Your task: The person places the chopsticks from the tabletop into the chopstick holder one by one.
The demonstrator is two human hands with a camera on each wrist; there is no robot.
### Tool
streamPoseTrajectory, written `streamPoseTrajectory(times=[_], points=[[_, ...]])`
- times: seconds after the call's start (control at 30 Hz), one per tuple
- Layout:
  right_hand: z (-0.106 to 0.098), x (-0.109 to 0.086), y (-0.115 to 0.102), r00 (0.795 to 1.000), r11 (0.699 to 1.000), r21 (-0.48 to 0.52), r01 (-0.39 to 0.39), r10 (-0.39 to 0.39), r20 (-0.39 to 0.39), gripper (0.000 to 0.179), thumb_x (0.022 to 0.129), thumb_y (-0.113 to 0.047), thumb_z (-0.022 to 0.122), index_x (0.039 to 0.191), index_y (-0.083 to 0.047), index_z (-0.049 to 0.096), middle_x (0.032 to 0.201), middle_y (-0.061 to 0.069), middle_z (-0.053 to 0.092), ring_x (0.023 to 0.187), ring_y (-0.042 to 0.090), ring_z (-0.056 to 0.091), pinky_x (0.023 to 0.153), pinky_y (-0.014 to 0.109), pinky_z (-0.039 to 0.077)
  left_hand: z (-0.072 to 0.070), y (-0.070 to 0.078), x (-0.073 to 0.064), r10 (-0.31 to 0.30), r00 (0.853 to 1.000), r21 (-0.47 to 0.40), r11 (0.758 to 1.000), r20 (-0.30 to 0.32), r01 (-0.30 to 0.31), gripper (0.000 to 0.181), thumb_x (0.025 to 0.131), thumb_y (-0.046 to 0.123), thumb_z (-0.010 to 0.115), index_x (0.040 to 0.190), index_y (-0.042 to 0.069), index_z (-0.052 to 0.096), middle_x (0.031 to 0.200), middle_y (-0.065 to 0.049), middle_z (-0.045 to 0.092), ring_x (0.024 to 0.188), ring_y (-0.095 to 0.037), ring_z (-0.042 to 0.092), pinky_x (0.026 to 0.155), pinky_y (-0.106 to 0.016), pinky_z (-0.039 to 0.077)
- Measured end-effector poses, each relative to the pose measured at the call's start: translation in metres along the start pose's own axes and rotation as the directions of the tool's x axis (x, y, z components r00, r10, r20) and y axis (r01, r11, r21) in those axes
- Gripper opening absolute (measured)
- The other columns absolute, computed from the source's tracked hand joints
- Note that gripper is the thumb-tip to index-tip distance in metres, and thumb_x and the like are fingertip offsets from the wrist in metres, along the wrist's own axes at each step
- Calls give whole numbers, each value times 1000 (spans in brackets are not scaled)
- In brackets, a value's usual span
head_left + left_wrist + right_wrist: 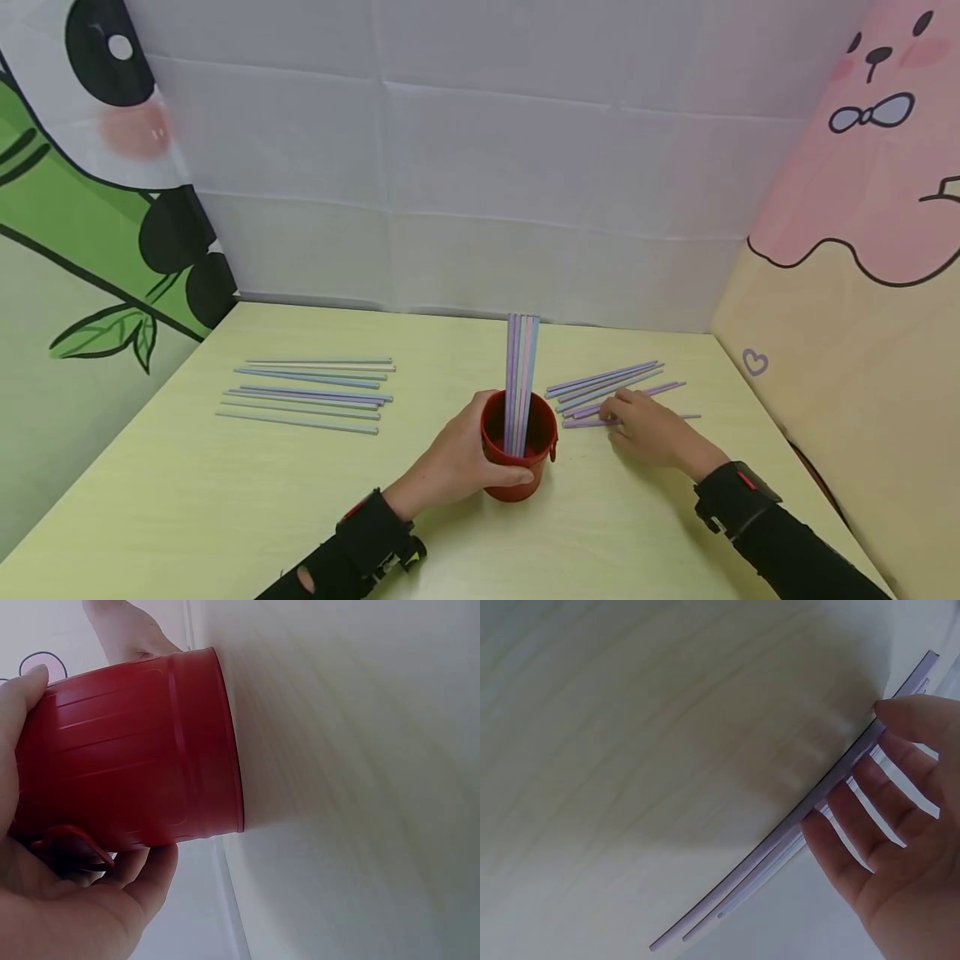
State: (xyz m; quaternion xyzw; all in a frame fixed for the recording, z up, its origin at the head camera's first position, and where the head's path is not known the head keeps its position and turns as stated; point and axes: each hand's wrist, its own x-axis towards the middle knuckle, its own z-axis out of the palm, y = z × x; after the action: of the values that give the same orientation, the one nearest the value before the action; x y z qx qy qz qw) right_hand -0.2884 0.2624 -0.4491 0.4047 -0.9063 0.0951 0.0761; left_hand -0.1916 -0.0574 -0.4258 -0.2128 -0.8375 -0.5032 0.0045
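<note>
My left hand [465,454] grips a red metal bucket [516,483] around its side, the thumb across the near wall. The bucket stands upright on the table, a small loop handle [71,844] against its wall. Inside it, a bundle of pastel purple, pink and blue straws [521,375] stands upright, rising well above the rim. My right hand [648,425] is over the loose straws [600,385] to the right of the bucket. In the right wrist view its thumb and fingertips pinch a purple straw [742,870], which lies low along the tabletop.
On the left of the table lies a spread of several pale blue, purple and whitish straws [307,396], roughly parallel. A white cloth backdrop [480,167] rises behind the table [225,517]. Printed side panels [862,350] stand at the left and right edges.
</note>
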Motion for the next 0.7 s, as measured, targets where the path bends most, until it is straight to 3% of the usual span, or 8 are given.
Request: streamPoseTrajectory(times=[0.27,0.53,0.7], points=[[-1,-1,1,998,996,68,65,-63,-25,16,84,-1,68,94,-14,64,87,-4,57,79,9,51,69,31,51,0,1,1,-12,1000,-10,1000,5,12,95,64,50,85,139,28,31,124,16,50,107,-7,51,79,-29,52],[-14,-3,-1,998,998,25,54,-55,18,17,87,-1,67,96,-15,62,88,-4,56,80,10,51,71,32,50,1,1,1,-9,1000,-11,1000,6,9,95,64,50,85,139,27,32,124,15,50,108,-6,50,80,-29,52],[-41,5,-6,995,999,5,53,-52,-81,20,84,0,69,98,-12,60,90,-1,57,80,12,53,69,32,51,2,1,2,-1,1000,-4,1000,3,1,95,64,51,85,139,26,31,124,15,49,108,-6,50,80,-29,52]])
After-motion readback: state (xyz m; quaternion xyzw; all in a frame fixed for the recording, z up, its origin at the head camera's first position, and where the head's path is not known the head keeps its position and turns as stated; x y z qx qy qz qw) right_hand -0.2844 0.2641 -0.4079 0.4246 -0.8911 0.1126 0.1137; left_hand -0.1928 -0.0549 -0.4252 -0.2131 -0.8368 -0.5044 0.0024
